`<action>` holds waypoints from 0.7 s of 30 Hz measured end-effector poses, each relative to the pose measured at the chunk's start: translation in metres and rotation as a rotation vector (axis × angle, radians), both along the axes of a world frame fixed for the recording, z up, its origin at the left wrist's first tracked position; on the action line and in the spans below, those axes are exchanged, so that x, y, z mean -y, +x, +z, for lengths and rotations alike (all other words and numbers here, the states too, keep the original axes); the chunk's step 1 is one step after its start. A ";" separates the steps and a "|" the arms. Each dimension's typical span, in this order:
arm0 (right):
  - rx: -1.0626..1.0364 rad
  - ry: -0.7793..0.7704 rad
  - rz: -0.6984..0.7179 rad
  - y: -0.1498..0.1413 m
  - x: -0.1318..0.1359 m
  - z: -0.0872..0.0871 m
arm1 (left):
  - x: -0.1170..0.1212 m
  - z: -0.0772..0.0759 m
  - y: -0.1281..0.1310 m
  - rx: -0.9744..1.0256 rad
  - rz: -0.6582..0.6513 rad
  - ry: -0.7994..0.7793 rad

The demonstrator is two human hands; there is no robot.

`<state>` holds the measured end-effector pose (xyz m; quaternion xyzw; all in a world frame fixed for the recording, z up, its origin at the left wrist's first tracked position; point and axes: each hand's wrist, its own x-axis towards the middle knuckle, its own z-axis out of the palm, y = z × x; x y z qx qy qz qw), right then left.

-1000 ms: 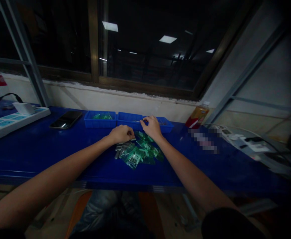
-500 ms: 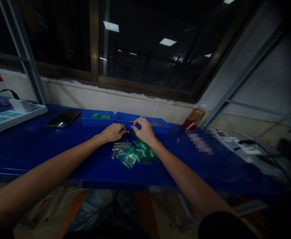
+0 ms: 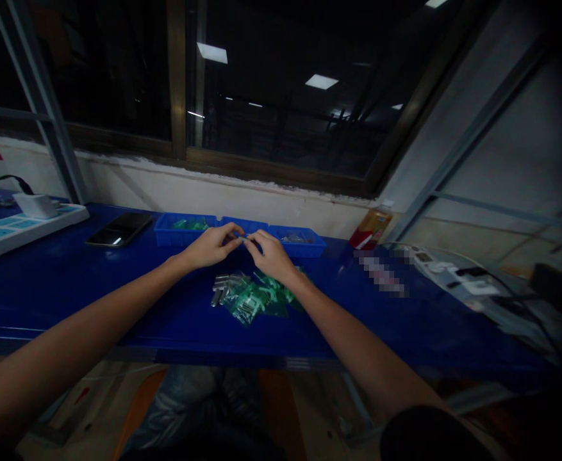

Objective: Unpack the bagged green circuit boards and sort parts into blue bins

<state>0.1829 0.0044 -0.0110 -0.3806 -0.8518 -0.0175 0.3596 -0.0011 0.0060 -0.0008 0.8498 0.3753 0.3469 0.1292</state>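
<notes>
My left hand [image 3: 212, 247] and my right hand [image 3: 270, 257] meet fingertip to fingertip above the table, in front of the blue bins. Both are pinched on a small, light-coloured piece [image 3: 243, 239], too small and dim to name. Below them lies a pile of green-tinted clear plastic bags [image 3: 247, 299] with small parts inside. At the pile's left edge are several short silvery metal pieces [image 3: 219, 289]. The left bin [image 3: 179, 238] has green bits in it, and the right bin [image 3: 300, 248] holds thin small parts. My hands partly hide the middle bin [image 3: 235, 224].
A phone [image 3: 120, 229] lies on the blue table [image 3: 165, 330] at left, beside a white power strip [image 3: 25, 227]. A bottle of amber drink [image 3: 371, 225] stands by the wall at right. Another power strip with cables [image 3: 468, 282] lies farther right.
My hands have come together; the right hand has lowered to the left hand, and both now touch the small piece. The left fingers have risen slightly. The view has shifted a little.
</notes>
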 end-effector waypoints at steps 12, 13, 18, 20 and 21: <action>-0.071 -0.001 0.035 -0.004 0.007 0.001 | 0.003 0.009 -0.004 -0.082 0.030 0.015; -0.061 0.009 0.038 -0.004 0.008 0.002 | 0.002 0.010 -0.006 -0.092 0.010 -0.017; -0.078 0.065 -0.066 0.005 -0.004 0.002 | -0.001 0.011 -0.026 -0.330 -0.152 -0.275; -0.112 0.085 -0.165 0.015 -0.016 -0.001 | -0.002 0.006 -0.032 -0.401 -0.163 -0.313; -0.125 0.090 -0.215 0.020 -0.022 -0.004 | -0.003 0.004 -0.034 -0.412 -0.159 -0.306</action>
